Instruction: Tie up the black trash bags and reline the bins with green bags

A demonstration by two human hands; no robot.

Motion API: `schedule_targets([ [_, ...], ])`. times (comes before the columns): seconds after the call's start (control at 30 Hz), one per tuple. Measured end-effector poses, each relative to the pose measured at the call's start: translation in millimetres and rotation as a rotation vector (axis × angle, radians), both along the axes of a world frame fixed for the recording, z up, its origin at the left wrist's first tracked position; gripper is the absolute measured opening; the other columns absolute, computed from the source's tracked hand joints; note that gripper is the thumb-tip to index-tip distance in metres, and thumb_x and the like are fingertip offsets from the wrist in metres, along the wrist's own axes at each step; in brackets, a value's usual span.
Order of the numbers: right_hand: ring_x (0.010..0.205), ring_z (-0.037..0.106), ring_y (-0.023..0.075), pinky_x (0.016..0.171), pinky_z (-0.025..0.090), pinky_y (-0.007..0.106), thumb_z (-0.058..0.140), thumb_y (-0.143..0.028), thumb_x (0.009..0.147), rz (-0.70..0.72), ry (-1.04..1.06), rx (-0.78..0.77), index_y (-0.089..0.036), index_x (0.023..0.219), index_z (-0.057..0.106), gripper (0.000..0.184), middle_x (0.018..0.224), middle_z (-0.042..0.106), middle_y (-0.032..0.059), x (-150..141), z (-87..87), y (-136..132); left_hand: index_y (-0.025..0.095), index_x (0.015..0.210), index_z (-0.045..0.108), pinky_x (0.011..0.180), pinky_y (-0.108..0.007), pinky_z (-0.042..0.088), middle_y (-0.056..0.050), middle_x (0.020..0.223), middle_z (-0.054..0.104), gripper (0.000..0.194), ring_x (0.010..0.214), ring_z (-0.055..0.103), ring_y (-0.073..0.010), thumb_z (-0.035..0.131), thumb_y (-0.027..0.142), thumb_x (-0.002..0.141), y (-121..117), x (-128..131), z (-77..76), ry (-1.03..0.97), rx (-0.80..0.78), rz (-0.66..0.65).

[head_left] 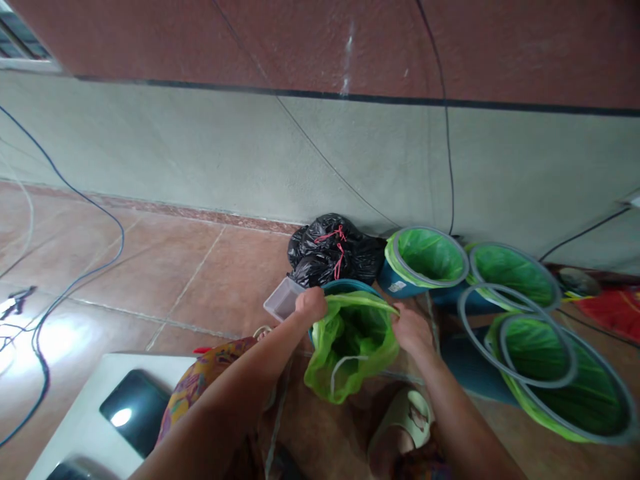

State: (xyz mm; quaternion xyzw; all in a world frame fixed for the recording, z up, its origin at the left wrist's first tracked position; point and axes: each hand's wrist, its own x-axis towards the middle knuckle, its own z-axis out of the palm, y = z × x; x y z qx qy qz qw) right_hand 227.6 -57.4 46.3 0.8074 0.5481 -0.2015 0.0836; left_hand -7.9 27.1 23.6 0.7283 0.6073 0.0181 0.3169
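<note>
Both of my hands grip the rim of a light green garbage bag (325,360) that sits in a blue bin (350,285). My left hand (311,305) is closed on the bag's left edge, and my right hand (411,329) pinches its right edge. The bag's mouth is held apart, with a white drawstring showing at the near side. Its near edge hangs over the front, hiding most of the bin. A clear plastic container (283,300) stands close beside my left hand.
Knotted black garbage bags (333,250) lie against the wall. To the right stand green-lined bins (407,283), with a loose grey ring (467,327) across two of them. A white table (75,427) is at lower left. Cables (75,190) trail on the floor.
</note>
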Motion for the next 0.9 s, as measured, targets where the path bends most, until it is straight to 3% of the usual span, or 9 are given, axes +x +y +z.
schedule_targets([
  [0.13, 0.103, 0.068, 0.0256, 0.083, 0.048, 0.031, 0.041, -0.027, 0.094, 0.004, 0.019, -0.080, -0.013, 0.119, 0.065, 0.037, 0.110, 0.072, 0.0164, 4.0, -8.7, -3.4, 0.017, 0.095, 0.074, 0.082, -0.028, 0.051, -0.014, 0.103, 0.073, 0.026, 0.101, 0.068, -0.0249, 0.050, 0.026, 0.088, 17.1, -0.7, 3.9, 0.156, -0.083, 0.186],
  [0.33, 0.101, 0.068, 0.0240, 0.079, 0.046, 0.030, 0.032, -0.028, 0.097, -0.065, 0.017, 0.032, -0.021, 0.112, 0.070, 0.041, 0.107, 0.073, 0.0118, 6.8, -9.8, -0.8, 0.020, 0.097, 0.075, 0.085, -0.028, 0.049, -0.010, 0.107, 0.073, 0.027, 0.104, 0.066, -0.0233, 0.051, 0.027, 0.088, 12.6, 1.9, 0.9, 0.133, -0.075, 0.202],
  [0.57, 0.102, 0.068, 0.0263, 0.079, 0.048, 0.031, 0.047, -0.039, 0.093, -0.071, 0.075, 0.044, -0.015, 0.125, 0.062, 0.042, 0.110, 0.072, 0.0133, 4.1, -18.1, -0.3, 0.016, 0.088, 0.077, 0.063, -0.020, 0.045, -0.003, 0.078, 0.073, 0.026, 0.077, 0.065, -0.0152, 0.055, 0.011, 0.075, 30.7, -10.8, -8.2, 0.010, -0.110, 0.202],
  [0.77, 0.101, 0.068, 0.0247, 0.079, 0.047, 0.030, 0.040, -0.022, 0.092, -0.104, 0.040, 0.004, -0.022, 0.100, 0.074, 0.034, 0.107, 0.074, 0.0100, 6.1, -19.1, 1.5, 0.012, 0.085, 0.074, 0.055, -0.018, 0.040, -0.001, 0.071, 0.068, 0.025, 0.065, 0.059, -0.0111, 0.054, 0.006, 0.072, 37.4, -24.1, -19.9, -0.071, -0.106, 0.269],
  [0.9, 0.100, 0.069, 0.0251, 0.080, 0.048, 0.032, 0.036, -0.034, 0.097, -0.141, 0.055, 0.093, -0.020, 0.117, 0.067, 0.040, 0.110, 0.072, 0.0123, 5.8, -19.7, 6.7, 0.012, 0.083, 0.074, 0.057, -0.018, 0.038, 0.000, 0.068, 0.066, 0.025, 0.065, 0.058, -0.0110, 0.055, 0.005, 0.070, 42.6, -29.3, -18.5, -0.093, -0.087, 0.276],
])
